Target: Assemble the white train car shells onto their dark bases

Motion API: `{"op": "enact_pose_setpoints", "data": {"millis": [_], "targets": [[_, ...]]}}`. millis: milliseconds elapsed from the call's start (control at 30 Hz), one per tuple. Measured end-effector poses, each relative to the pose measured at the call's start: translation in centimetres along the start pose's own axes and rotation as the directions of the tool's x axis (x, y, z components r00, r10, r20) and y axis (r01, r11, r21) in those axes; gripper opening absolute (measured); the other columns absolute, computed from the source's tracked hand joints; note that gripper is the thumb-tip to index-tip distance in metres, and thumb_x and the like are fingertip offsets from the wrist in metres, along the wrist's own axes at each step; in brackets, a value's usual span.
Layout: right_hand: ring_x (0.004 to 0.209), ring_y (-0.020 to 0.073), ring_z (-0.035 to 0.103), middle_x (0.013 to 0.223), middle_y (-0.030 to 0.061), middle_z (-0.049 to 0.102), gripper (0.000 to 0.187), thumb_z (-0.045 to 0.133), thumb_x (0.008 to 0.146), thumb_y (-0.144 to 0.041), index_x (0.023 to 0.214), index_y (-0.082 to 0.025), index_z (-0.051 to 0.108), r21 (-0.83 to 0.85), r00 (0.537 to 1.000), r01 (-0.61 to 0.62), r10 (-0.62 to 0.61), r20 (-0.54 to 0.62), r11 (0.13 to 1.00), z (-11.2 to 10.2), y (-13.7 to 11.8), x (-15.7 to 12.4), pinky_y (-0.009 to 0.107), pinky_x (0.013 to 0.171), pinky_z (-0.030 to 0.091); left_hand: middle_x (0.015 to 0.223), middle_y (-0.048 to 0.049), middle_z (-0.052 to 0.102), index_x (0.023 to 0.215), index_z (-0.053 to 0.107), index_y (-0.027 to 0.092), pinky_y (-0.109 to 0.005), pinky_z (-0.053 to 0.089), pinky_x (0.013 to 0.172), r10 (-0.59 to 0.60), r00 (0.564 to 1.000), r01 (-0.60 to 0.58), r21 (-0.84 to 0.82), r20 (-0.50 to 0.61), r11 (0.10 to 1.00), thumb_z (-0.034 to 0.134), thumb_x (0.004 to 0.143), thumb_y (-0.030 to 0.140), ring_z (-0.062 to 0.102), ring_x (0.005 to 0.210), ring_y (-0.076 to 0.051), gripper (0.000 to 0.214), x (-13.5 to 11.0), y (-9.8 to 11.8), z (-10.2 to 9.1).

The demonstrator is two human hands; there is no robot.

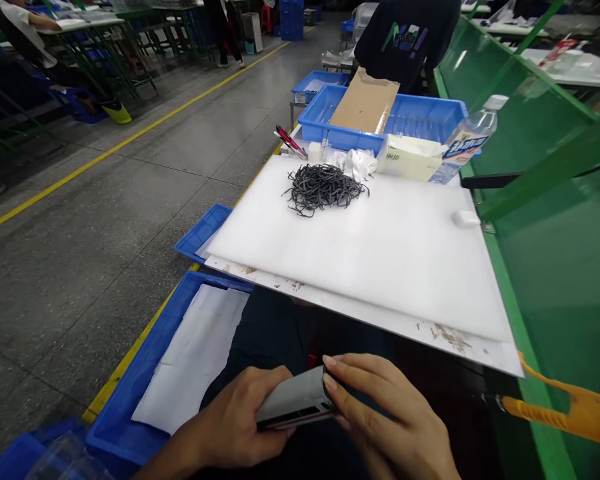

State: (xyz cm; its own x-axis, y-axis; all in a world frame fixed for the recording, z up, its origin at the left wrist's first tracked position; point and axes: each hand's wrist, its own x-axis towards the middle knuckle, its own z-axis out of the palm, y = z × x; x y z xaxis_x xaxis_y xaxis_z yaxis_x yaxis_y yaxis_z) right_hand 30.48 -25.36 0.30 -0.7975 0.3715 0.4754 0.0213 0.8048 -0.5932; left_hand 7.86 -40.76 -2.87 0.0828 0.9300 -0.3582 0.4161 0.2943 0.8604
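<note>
A grey, box-like casing point(296, 399) with a dark slot along its side is held over my lap, close in front of the table edge. My left hand point(235, 420) wraps round its left end, with the fingers closed. At the casing's right end, my right hand point(390, 413) presses thumb and fingertips against the edge. Whether a small part sits under those fingertips cannot be seen. On the white foam sheet point(370, 247) beyond lies a tangled heap of thin black strips point(325, 187).
Blue trays point(115, 393) with white sheets stand low on the left. At the table's back are a blue bin point(430, 117) with cardboard point(365, 100), a tissue box point(410, 157), a tilted plastic bottle point(473, 140) and pens point(291, 141). A green partition point(545, 220) runs along the right.
</note>
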Motion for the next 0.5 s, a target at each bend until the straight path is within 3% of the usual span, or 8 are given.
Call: {"op": "enact_pose_setpoints", "data": {"millis": [100,267,500], "targets": [[0.118,0.0283,0.077,0.132,0.0081,0.079,0.043,0.067,0.104,-0.019,0.146,-0.026,0.069,-0.063,0.999,0.03,-0.029,0.028,0.998,-1.1,-0.6,0.9,0.043,0.096,0.072,0.09,0.0031,0.072,0.104,0.066,0.025,-0.027,0.043,0.067,-0.012,1.0,0.012,0.03,-0.006,0.999,0.073,0.087,0.027,0.063,0.077,-0.018,0.019,-0.2,0.1,0.0],[0.104,0.0302,0.083,0.124,0.0039,0.081,0.053,0.07,0.102,-0.017,0.151,-0.036,0.066,-0.065,0.998,-0.002,0.006,0.066,0.998,-2.7,-2.0,1.7,0.044,0.095,0.073,0.096,-0.0007,0.076,0.11,0.069,0.024,-0.028,0.047,0.072,0.019,0.999,-0.014,0.108,-0.046,0.994,0.072,0.085,0.025,0.067,0.08,-0.02,0.025,-0.4,-0.3,0.2],[0.104,0.0305,0.083,0.123,0.0033,0.082,0.051,0.073,0.1,-0.02,0.149,-0.035,0.068,-0.105,0.997,-0.065,0.06,-0.051,0.992,-1.9,-2.6,0.0,0.046,0.095,0.073,0.091,-0.0013,0.074,0.109,0.068,0.023,-0.029,0.045,0.069,0.114,0.991,-0.099,0.184,-0.074,0.978,0.069,0.081,0.017,0.067,0.076,-0.02,0.029,-0.6,-0.2,0.6]]}}
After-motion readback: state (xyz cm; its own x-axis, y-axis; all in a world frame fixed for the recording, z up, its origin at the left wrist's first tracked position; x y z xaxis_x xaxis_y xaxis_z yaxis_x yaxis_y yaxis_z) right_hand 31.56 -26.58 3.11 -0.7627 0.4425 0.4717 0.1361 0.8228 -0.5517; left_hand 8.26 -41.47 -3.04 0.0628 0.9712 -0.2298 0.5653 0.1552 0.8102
